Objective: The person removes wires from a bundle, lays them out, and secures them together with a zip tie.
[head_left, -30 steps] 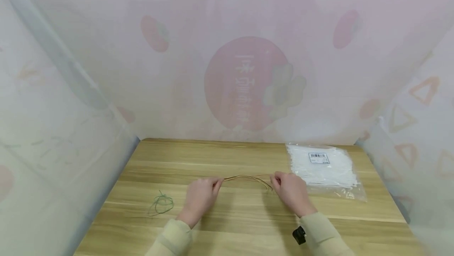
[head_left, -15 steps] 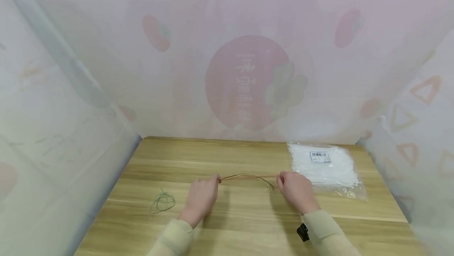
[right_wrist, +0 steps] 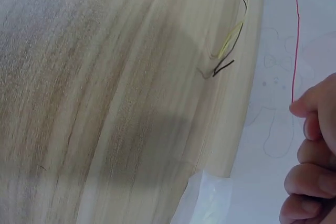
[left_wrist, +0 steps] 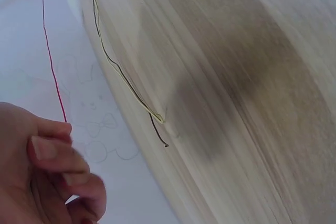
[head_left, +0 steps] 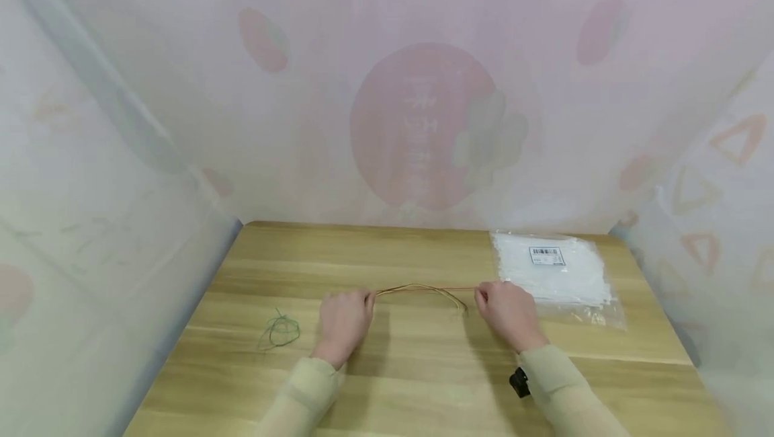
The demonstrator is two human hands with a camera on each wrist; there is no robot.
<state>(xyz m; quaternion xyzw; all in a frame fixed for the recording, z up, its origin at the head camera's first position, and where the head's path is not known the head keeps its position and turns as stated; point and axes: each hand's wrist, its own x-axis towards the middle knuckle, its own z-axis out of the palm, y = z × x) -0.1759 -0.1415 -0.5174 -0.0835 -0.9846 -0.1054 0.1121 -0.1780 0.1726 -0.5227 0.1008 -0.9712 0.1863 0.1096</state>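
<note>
Woodgrain table (head_left: 423, 383), walls (head_left: 314, 128) (palely printed), left grip (head_left: 345, 321) and right grip (head_left: 508, 312) pinching red wire (right_wrist: 298, 19)

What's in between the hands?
A red wire, stretched from the left hand to the right hand, plus a curved yellow wire and a dark wire; the head view shows all three.

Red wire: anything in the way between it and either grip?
Nothing visible: the left grip and right grip each pinch the red wire. In the wrist views, the yellow wire and dark wire show apart from it.
</note>
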